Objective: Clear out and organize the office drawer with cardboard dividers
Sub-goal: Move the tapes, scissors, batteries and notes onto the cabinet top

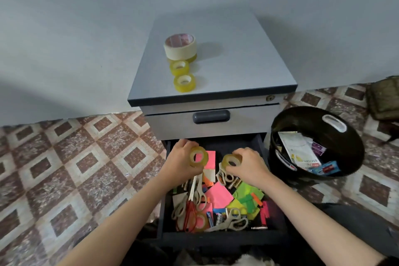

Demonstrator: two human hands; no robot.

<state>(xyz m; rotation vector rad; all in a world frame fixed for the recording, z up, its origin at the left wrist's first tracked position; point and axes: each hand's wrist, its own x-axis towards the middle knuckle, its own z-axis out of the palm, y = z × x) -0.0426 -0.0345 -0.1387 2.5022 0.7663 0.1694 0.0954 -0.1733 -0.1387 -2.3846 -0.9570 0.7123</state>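
Two small clear-yellow tape rolls are held over the far end of the open drawer, one in each of the hands. The left hand curls around the left roll, thumb and fingers on its outer rim. The right hand pinches the right roll by its rim on the right side. Both rolls stand on edge with their holes facing up toward the camera, so each axis points roughly out of the frame. They sit near each other, apart, between the two hands at centre frame.

The drawer's long axis runs from the bottom of the frame up into the grey cabinet. Its clutter fills the lower centre: at least four pairs of scissors, one red-handled and the others beige, with blades mostly pointing up the frame. There are also loose pink, green and orange sticky notes, and a few batteries.

On the cabinet top, upper centre, three more rolls lie flat in a line: a large cream masking tape, with a yellow rim showing beneath it, and two small yellow rolls below it in the frame. The upper drawer is closed.

One black bin stands on the tiled floor to the right of the drawer, holding papers and wrappers.
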